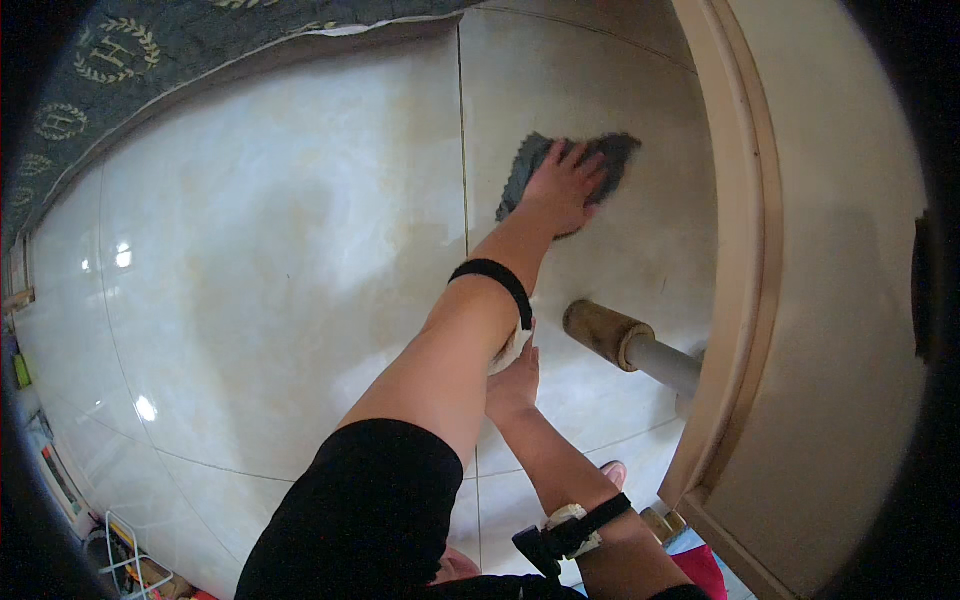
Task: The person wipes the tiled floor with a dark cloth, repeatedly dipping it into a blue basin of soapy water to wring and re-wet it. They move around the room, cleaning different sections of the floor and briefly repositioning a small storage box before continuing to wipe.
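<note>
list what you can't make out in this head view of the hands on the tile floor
- Right hand: its fingers are hidden behind the left forearm, so what it touches is unclear.
- Grey cloth: its middle is covered by the left hand pressing on it.
- Table leg: its top is cut off by the table edge.
- Rug: runs out of the picture's top rim.

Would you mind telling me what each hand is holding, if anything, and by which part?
The left hand presses flat on the middle of a dark grey fluffy cloth on the tiled floor. The right hand rests on the floor, holding nothing visible.
</note>
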`<state>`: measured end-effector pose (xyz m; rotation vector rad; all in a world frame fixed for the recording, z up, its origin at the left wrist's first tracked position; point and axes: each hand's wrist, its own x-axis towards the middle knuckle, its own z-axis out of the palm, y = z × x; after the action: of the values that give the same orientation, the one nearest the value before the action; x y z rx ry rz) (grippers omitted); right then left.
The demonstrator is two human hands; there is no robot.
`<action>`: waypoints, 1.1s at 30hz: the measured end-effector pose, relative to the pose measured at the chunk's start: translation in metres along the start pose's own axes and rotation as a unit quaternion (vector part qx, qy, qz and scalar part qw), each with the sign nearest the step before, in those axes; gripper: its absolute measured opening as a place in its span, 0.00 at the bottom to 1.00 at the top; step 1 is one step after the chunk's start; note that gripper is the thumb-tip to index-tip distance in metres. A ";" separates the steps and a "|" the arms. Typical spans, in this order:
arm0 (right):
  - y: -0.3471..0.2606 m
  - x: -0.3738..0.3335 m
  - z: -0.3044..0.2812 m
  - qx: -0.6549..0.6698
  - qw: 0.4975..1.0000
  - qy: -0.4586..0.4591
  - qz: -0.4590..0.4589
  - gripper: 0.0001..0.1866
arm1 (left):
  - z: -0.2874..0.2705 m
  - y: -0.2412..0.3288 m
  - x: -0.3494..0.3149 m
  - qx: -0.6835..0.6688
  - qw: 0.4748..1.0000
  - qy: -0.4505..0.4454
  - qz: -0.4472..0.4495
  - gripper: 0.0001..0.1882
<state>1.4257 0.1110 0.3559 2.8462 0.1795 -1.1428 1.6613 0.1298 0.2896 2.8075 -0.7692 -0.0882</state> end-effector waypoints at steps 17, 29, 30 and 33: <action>0.000 -0.002 -0.015 0.006 0.999 -0.051 -0.010 0.58 | -0.027 -0.242 -0.104 0.108 0.841 0.071 -0.526 0.37; 0.015 -0.005 -0.003 0.018 0.999 -0.003 -0.034 0.59 | -0.005 -0.155 0.023 0.095 0.945 0.047 -0.308 0.33; 0.017 -0.006 -0.001 0.021 0.999 0.002 -0.042 0.59 | -0.011 -0.153 0.023 0.107 0.946 0.047 -0.303 0.33; 0.020 -0.008 0.006 0.017 0.998 0.011 -0.058 0.59 | -0.034 -0.150 0.025 -0.026 0.949 -0.101 -0.299 0.34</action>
<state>1.4185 0.0895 0.3580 2.9123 0.3331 -1.1460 1.7610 0.2492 0.2873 2.9023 0.0789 -0.4917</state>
